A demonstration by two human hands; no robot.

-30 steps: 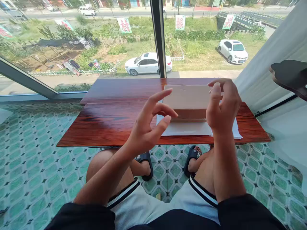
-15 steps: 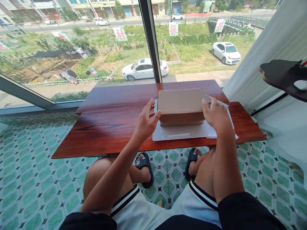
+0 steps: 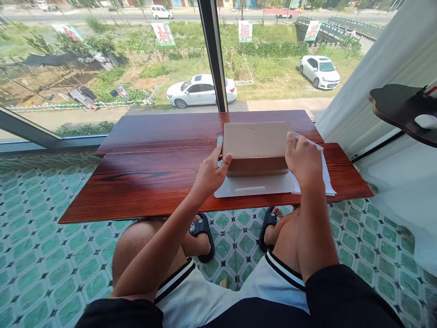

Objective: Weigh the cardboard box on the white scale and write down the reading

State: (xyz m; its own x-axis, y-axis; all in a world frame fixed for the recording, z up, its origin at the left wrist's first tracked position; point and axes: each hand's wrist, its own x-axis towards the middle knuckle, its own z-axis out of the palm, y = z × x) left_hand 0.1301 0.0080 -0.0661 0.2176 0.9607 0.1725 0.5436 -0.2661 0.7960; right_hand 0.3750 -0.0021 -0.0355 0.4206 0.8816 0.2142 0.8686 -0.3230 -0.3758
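A closed brown cardboard box point(image 3: 256, 142) sits on a thin pale grey sheet or folder point(image 3: 251, 187) near the right part of the table. My left hand point(image 3: 212, 169) grips its left side, the thumb at the front corner and the fingers along the side wall. On the right side, my right hand point(image 3: 302, 155) holds the box's upper edge, its thumb at the top and its fingers curled. White papers point(image 3: 326, 175) lie to the right, partly under my right hand and forearm.
The dark red wooden table point(image 3: 146, 180) stretches to the left. A window frame post point(image 3: 215, 54) rises behind it. At the right are a white curtain point(image 3: 355, 86) and a dark wavy-edged shelf point(image 3: 399, 102) with a white object on it.
Both hands have closed in from beside the box onto its left and right sides. The box stays in place on the sheet. The camera view has shifted slightly.
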